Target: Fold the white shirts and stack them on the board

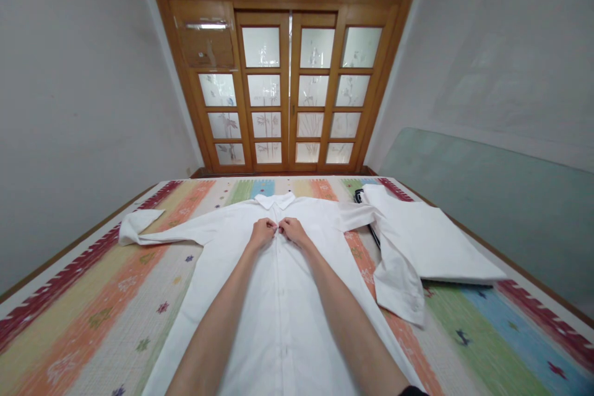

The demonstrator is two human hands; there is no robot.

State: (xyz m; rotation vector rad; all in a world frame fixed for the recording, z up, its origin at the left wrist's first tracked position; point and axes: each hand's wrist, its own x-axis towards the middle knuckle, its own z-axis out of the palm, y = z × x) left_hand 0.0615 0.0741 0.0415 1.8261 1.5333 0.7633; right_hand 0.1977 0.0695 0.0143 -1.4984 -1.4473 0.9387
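A white long-sleeved shirt (253, 315) lies face up with its collar toward the doors. Its left-side sleeve stretches out flat with a folded-back cuff end, while the other sleeve bends down beside the body. My left hand (263, 232) pinches the front placket a little below the collar. Close beside it, my right hand (292, 230) pinches the same placket from the other side. The fingertips nearly meet at the button line. Whether a button sits between them is too small to make out.
Folded white clothing (440, 244), with dark striped fabric at its edge, is stacked on the right, touching the shirt's sleeve. Under everything lies a striped, patterned cover (158, 297). Walls flank both sides; a pale green panel (487, 192) leans right. Wooden glazed doors (285, 93) stand beyond.
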